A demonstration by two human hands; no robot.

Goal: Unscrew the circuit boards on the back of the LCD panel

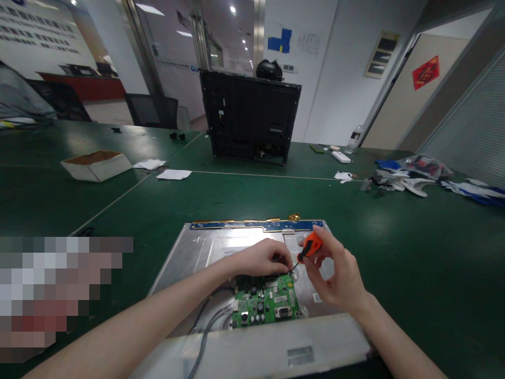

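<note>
A metal display panel (197,252) lies face down on the green table in front of me. A green circuit board (268,302) sits on its back, with grey cables (205,326) running off to the lower left. My right hand (339,273) is closed round a small screwdriver with an orange handle (311,246); its tip points down at the board's upper right corner. My left hand (262,258) rests curled on the board's upper edge, its fingertips pinched next to the screwdriver tip. A blue strip board (236,225) runs along the panel's far edge.
A black monitor back shell (248,116) stands upright across the table. A shallow cardboard box (97,164) and white papers (173,174) lie at the left. White and blue clutter (414,179) and a bottle (354,139) sit at the right. A blurred patch covers the lower left.
</note>
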